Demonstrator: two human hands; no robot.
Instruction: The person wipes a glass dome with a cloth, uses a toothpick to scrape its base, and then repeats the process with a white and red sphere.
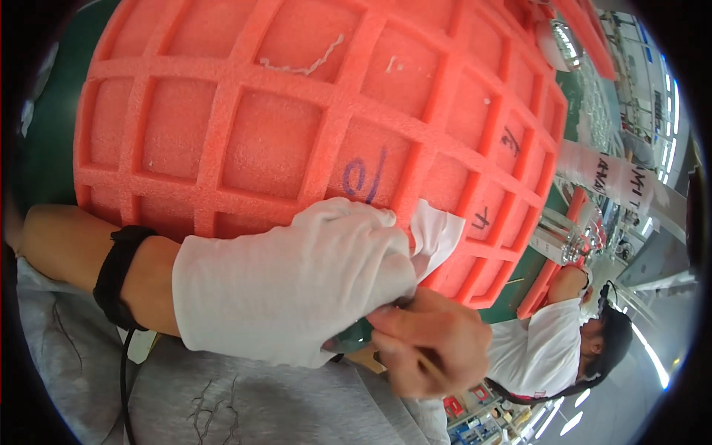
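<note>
My left hand (326, 274), in a white glove, comes in from the left with a black band round its wrist. Its fingers are curled closed, and a dark, shiny, greenish thing (351, 339) shows partly under the palm. Bare and closed, my right hand (430, 345) presses against the glove beside that thing; what its fingers grip is hidden. White cloth (437, 233) sticks out past the gloved fingers, over the tray's edge; I cannot tell if it is part of the glove. Just beyond both hands lies a large red foam tray (278, 194) with square compartments.
The foam tray rests on a green tabletop (44, 167). To the right are clear glass-like parts (567, 241) beside red foam and a wrapped white roll (612, 178). A person in a white shirt (538, 348) sits at the right. A black cable (127, 386) hangs from my left wrist.
</note>
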